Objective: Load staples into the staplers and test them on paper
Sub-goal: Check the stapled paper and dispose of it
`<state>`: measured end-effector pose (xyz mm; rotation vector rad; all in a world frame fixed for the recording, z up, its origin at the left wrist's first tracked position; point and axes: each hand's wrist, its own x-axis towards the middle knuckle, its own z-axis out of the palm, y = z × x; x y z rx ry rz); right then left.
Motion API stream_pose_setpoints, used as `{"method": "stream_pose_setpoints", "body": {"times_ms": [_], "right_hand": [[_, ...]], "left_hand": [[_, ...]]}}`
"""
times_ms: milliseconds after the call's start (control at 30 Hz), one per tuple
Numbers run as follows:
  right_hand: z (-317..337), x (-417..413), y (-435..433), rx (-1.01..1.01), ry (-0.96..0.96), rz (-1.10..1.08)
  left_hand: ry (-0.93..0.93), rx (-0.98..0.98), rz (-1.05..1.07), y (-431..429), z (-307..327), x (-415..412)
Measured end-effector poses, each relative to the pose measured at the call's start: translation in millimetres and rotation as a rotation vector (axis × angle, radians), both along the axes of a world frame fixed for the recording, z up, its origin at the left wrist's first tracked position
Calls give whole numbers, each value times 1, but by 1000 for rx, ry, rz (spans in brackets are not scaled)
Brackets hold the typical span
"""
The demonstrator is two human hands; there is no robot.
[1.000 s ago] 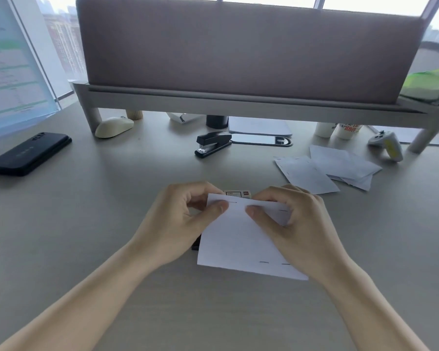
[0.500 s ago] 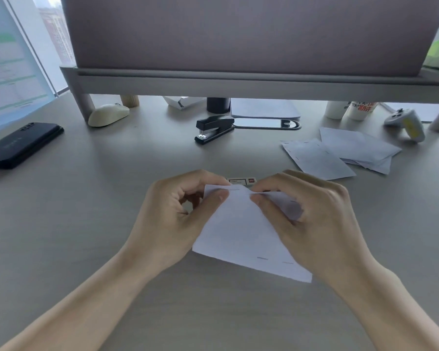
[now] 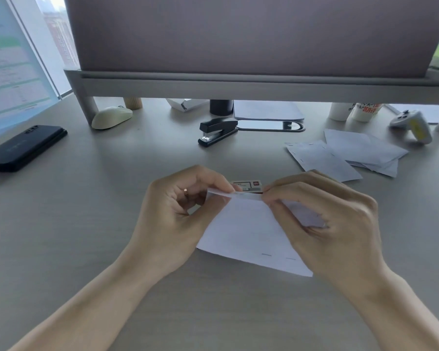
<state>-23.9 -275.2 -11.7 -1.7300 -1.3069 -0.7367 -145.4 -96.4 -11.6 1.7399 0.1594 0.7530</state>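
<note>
Left hand and right hand both pinching top edge of stapled paper sheet, fingertips closed on it, lifting it off desk near front edge.

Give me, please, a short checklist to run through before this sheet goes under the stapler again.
1. Sheet held: left hand and right hand both pinch the paper's far edge: ok.
2. Earlier staples seated: two show near the near edge: ok.
3. Black stapler in reach: closed, beyond the hands, untouched: ok.
4. Stapler loaded: cannot tell.
5. Staple box close by: just behind the sheet: ok.
</note>
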Motion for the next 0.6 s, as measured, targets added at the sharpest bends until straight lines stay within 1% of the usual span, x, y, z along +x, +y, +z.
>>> {"method": "stream_pose_setpoints", "body": {"times_ms": [200, 600], "right_hand": [[0, -1, 1, 63, 51, 8], [1, -2, 0, 61, 47, -13]], "left_hand": [[-5, -29, 12, -2, 4, -3], [-24, 2, 16, -2, 6, -4]]}}
